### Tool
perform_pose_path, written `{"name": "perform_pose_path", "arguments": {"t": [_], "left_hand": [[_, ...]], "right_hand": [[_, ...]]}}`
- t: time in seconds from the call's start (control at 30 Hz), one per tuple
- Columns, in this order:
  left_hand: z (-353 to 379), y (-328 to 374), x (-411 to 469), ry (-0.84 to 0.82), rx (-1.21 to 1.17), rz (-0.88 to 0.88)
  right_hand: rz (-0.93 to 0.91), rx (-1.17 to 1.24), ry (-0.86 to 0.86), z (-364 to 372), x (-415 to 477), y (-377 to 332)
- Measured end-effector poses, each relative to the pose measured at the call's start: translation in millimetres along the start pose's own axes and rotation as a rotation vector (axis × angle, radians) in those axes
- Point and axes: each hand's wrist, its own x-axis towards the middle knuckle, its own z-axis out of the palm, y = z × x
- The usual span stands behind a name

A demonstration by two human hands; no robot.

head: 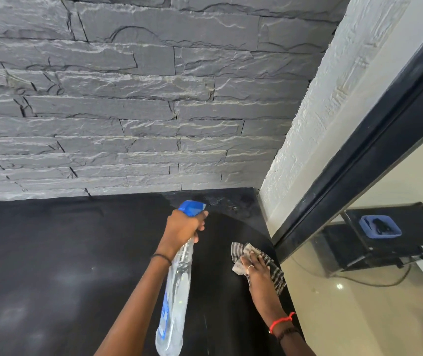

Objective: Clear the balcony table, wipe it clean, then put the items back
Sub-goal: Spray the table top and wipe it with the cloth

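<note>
Item one: my left hand (183, 227) is gripping the neck of a clear spray bottle (177, 286) with a blue trigger head, fingers curling round it, nozzle pointing toward the far right corner of the black table (51, 253), where a wet patch (220, 201) is glistening. Item two: my right hand (252, 265) is pressing flat, fingers straight, on a striped cloth (274, 274) lying at the table's right edge.

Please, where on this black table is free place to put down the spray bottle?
The widest bare patch is the left half of the table, between the stone wall and the near edge, left of the left hand. The right edge is crowded: the right hand presses the cloth there, and the spray bottle hangs beside it.
</note>
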Motion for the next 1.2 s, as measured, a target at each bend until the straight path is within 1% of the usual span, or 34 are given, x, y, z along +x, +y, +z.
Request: {"name": "perform_pose_path", "arguments": {"t": [0.1,0.2,0.3,0.4,0.47,0.53,0.6,0.73,0.83,0.9,0.97,1.03,1.1,1.2], "left_hand": [[-26.7,-17.6,0.2,0.092,-0.033,0.019],[-51.3,-31.4,-0.6,0.148,-0.039,0.035],[-72.8,-41.7,-2.6,0.195,-0.041,0.032],[-88.7,-46.8,-6.3,0.227,-0.056,0.035],[-97.6,-49.0,-7.7,0.249,-0.058,0.034],[-105.2,-49.4,-7.8,0.272,-0.058,0.03],[-110.3,-47.2,-6.5,0.284,-0.059,0.024],[-110.4,-39.8,-2.6,0.291,-0.039,0.046],[-105.7,-33.0,-0.9,0.286,-0.052,0.075],[-103.6,-29.1,0.8,0.283,-0.069,0.093],[-101.9,-26.9,3.9,0.276,-0.078,0.1],[-100.6,-26.5,6.8,0.271,-0.081,0.092],[-99.2,-27.5,8.9,0.267,-0.075,0.086],[-96.6,-29.0,10.9,0.26,-0.089,0.082]], "right_hand": [[-0.012,0.028,0.081,-14.9,31.3,2.9],[0.02,0.019,0.108,-28.2,74.2,3.9],[0.099,-0.03,0.109,-32.3,120.6,3.2],[0.142,-0.044,0.081,-33.4,159.1,-12.7],[0.126,-0.043,0.069,-29.0,179.1,-32.3],[0.06,-0.03,0.06,-21.1,189.7,-57.8],[-0.063,-0.011,0.039,-10.8,189.1,-85.0],[-0.296,0.019,-0.084,17.9,169.4,-123.4],[-0.445,-0.064,-0.168,36.5,137.3,-120.4],[-0.466,-0.074,-0.158,39.8,115.9,-101.2],[-0.437,-0.091,-0.136,37.0,102.0,-73.2],[-0.373,-0.086,-0.066,23.4,98.5,-48.6],[-0.26,-0.065,0.05,6.3,108.5,-31.8],[-0.042,-0.097,0.143,-16.0,140.6,-21.5]]}}
